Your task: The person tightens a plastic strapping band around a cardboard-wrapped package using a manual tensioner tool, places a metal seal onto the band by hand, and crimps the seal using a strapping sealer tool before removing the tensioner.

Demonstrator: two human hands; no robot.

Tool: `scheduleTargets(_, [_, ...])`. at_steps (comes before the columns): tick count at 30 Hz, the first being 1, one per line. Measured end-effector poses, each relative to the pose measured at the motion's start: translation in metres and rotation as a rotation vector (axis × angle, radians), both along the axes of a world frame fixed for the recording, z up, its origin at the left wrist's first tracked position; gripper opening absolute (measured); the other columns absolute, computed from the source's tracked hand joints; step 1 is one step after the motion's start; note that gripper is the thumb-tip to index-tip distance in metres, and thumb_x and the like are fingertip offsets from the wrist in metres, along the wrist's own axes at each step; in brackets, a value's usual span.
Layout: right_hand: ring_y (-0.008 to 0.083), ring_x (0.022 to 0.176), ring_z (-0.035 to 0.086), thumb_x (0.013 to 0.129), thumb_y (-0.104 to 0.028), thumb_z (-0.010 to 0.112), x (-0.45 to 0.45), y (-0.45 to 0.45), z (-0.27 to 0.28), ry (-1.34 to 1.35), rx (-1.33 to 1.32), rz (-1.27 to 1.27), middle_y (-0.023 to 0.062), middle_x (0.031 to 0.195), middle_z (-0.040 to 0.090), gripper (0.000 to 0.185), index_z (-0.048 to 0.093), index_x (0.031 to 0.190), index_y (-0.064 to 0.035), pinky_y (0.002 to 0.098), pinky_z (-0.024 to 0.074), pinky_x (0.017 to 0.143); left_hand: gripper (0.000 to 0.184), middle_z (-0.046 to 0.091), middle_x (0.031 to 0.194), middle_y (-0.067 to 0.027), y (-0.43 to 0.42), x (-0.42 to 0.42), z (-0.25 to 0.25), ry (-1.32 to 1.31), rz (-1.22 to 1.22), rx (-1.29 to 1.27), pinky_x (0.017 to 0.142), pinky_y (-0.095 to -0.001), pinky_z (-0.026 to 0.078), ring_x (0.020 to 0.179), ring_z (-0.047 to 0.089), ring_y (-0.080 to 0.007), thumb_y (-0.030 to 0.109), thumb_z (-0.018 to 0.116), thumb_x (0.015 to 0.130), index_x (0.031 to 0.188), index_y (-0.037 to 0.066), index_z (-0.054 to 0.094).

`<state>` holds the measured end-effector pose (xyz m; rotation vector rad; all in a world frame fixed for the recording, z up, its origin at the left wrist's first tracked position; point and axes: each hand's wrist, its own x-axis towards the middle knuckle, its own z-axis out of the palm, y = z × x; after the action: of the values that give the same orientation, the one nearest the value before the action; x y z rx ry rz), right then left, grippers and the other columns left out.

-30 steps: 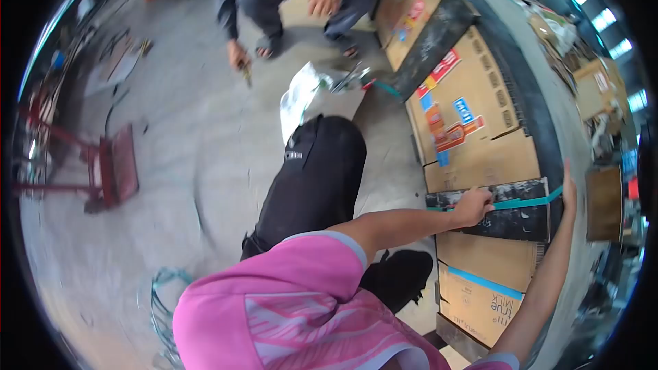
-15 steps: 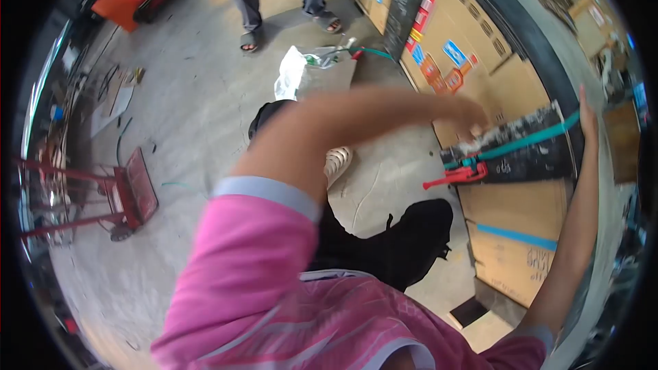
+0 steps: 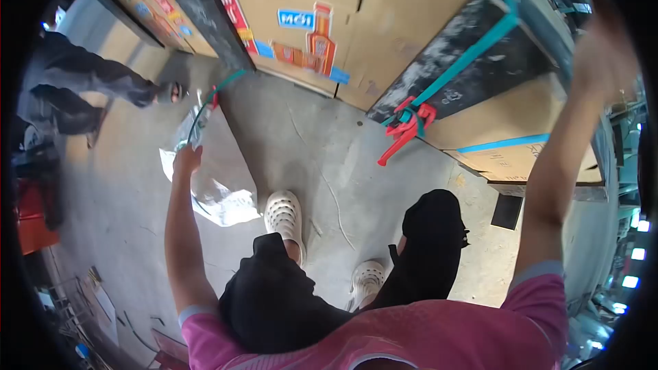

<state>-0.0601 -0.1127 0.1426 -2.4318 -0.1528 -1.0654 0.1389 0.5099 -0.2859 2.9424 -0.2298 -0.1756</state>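
Green strap [image 3: 473,54] lies taut and slanting across a scuffed black board [image 3: 504,65], which stands against the row of cardboard boxes; at the board's upper corner it bends and goes on over the edge. A red tool [image 3: 404,137] sits on its lower end, with its handle jutting out past the board. The right hand [image 3: 606,58], raised near that upper corner, is blurred; whether it holds anything, or how far open it is, I cannot tell. On the other side, the left hand [image 3: 186,159] is closed, with its fingers curled around a second strap [image 3: 199,123], just over a plastic bag [image 3: 233,207] on the floor. A red piece [image 3: 214,98] sits on that strap near the boxes. Beside the black board is a box with printed labels [image 3: 401,20]; below the board, another box [image 3: 510,116] bears a blue stripe [image 3: 504,142]. At the far left stands a person in dark trousers [image 3: 96,75].
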Motion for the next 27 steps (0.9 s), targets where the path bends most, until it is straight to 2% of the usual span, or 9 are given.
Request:
scheduleTargets(3, [0.0212,0.087,0.066,0.103,-0.036,0.047,-0.033,0.105,-0.053,0.206,0.053,0.327,0.0123,0.102,0.071,0.041,0.069,0.111,-0.0029,0.0316,0.0497,0.081,0.039,0.072,0.105,-0.0224,0.015,-0.049,-0.088,0.200,0.051,0.205,0.086,-0.0536,0.053,0.102,0.069,-0.0392,0.036,0.058,0.093,0.104,0.001,0.071])
scheduleTargets(6, [0.0192,0.087,0.065,0.103,-0.028,0.049,-0.011,0.187,-0.139,0.526,0.221,0.610,0.0120,0.101,0.070,0.034,0.069,0.106,-0.0003,0.0301,0.0492,0.082,0.017,0.070,0.097,-0.0204,-0.030,-0.129,-0.092,0.077,-0.092,0.253,0.077,-0.0556,0.053,0.093,0.068,-0.0401,0.014,0.058,0.087,0.100,0.006,0.068])
scheduleTargets(11, [0.0173,0.099,0.066,0.100,-0.015,0.054,0.075,0.309,-0.292,0.841,0.554,0.926,0.0116,0.105,0.071,0.024,0.070,0.106,0.0026,0.0295,0.0495,0.088,0.015,0.072,0.093,-0.0165,-0.120,-0.185,0.048,0.158,-0.131,0.055,0.085,-0.0515,0.052,0.093,0.070,-0.0342,0.015,0.061,0.089,0.094,0.004,0.070])
scheduleTargets(14, [0.0398,0.088,0.068,0.086,-0.020,0.057,0.110,0.379,-0.375,1.167,0.082,0.899,0.0210,0.091,0.071,0.025,0.073,0.091,-0.0014,0.0430,0.0532,0.079,0.024,0.072,0.089,-0.0180,-0.121,-0.188,0.088,0.515,-0.216,-0.008,0.080,-0.0505,0.054,0.087,0.071,-0.0360,0.022,0.057,0.092,0.092,0.002,0.071])
scheduleTargets(17, [0.0396,0.094,0.069,0.086,-0.018,0.055,0.110,0.401,-0.459,1.015,-0.198,0.920,0.0195,0.095,0.072,0.023,0.074,0.089,-0.0044,0.0447,0.0535,0.082,0.027,0.072,0.085,-0.0207,-0.037,-0.165,0.024,0.241,-0.268,-0.085,0.068,-0.0502,0.057,0.078,0.072,-0.0391,0.024,0.055,0.093,0.087,0.005,0.073])
scheduleTargets(19, [0.0409,0.094,0.069,0.085,-0.018,0.058,0.097,0.406,-0.487,0.860,-0.205,0.827,0.0185,0.099,0.072,0.022,0.075,0.091,-0.0056,0.0463,0.0535,0.087,0.030,0.073,0.096,-0.0211,0.019,-0.153,0.012,0.314,0.075,0.179,0.074,-0.0493,0.058,0.088,0.073,-0.0377,0.030,0.058,0.094,0.102,0.005,0.072])
scheduleTargets(21, [0.0408,0.095,0.069,0.085,-0.020,0.061,0.077,0.414,-0.474,0.980,-0.363,0.869,0.0183,0.101,0.072,0.021,0.075,0.091,-0.0056,0.0470,0.0532,0.088,0.081,0.071,0.118,-0.0221,0.060,-0.158,0.002,0.387,0.586,0.172,0.093,-0.0511,0.054,0.111,0.068,-0.0390,0.061,0.055,0.094,0.149,0.002,0.044])
scheduleTargets(25, [0.0395,0.097,0.069,0.084,-0.028,0.069,0.043,0.415,-0.433,1.023,-0.513,0.980,0.0199,0.102,0.071,0.025,0.075,0.090,-0.0046,0.0493,0.0535,0.088,0.107,0.063,0.132,-0.0240,0.081,-0.173,0.001,0.224,0.905,0.052,0.106,-0.0677,0.036,0.123,0.061,-0.0414,0.072,0.064,0.082,0.155,0.001,0.032])
scheduleTargets(27, [0.0386,0.096,0.068,0.078,-0.013,0.073,0.045,0.414,-0.415,1.062,-0.225,1.014,0.0209,0.104,0.068,0.021,0.070,0.094,-0.0004,0.0451,0.0537,0.086,0.111,0.060,0.136,-0.0248,0.069,-0.169,0.009,0.128,0.991,-0.011,0.109,-0.0747,0.027,0.127,0.058,-0.0416,0.072,0.067,0.079,0.157,0.002,0.029])
